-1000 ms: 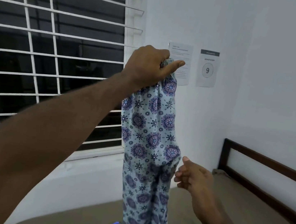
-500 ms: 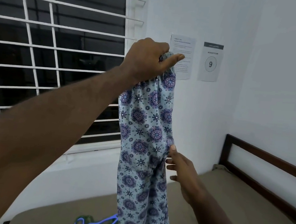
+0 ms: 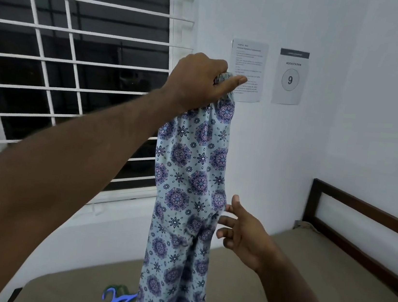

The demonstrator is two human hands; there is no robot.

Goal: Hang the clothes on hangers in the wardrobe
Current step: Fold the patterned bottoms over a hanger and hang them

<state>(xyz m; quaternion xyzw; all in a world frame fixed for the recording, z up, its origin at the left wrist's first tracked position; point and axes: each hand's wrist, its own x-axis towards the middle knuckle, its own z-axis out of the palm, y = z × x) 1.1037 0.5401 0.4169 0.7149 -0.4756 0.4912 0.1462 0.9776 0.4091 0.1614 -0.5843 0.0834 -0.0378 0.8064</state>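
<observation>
From my end, the left hand sits near twelve o'clock in the head view. Its fingers are curled round the gathered waistband of the patterned trousers, with the thumb laid along the top. The garment hangs straight down from that grip through the centre to six o'clock, over the bed. The right hand, at about four o'clock, is loose with its fingers spread, the tips at the cloth's right edge (whether they touch it I cannot tell). A blue hanger lies on the bed at seven o'clock, partly behind the legs. No wardrobe shows. My worry is that the whole weight rides on one bunched grip. If the left fingers ease while the right reaches for a leg, the elastic could slide out and the trousers drop in a heap onto the hanger. Draping them while twisted would also leave them liable to slip off the bar.
</observation>
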